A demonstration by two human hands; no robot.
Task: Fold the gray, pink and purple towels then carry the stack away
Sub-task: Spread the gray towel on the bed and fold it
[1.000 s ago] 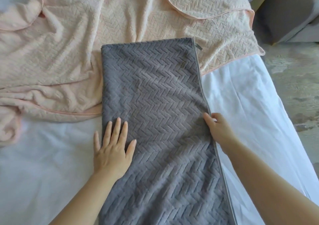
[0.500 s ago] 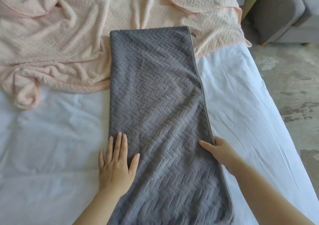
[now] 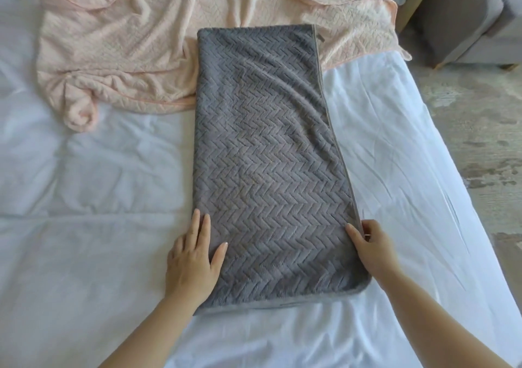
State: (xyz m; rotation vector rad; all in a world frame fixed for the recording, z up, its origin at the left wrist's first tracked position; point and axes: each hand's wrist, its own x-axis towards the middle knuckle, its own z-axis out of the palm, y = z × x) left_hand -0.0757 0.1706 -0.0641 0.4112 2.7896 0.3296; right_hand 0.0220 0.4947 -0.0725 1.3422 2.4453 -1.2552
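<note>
Gray herringbone-textured folded towel (image 3: 262, 155), mid-bed on white sheet (image 3: 84, 198), far end over crumpled pink towel (image 3: 118, 56) (corner tag (image 3: 320, 39) unreadable); left hand (image 3: 192, 260) flat, fingers straight, on near-left edge; right hand (image 3: 372, 249) pinching right hem.

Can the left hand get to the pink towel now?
Probably yes. The left hand lies flat at the edge of the gray towel, holding nothing, and only bare white sheet lies between it and the pink towel farther up.

white bed (image 3: 93, 254) carries a gray towel (image 3: 268, 155) (folded) and pink towel (image 3: 118, 45).
</note>
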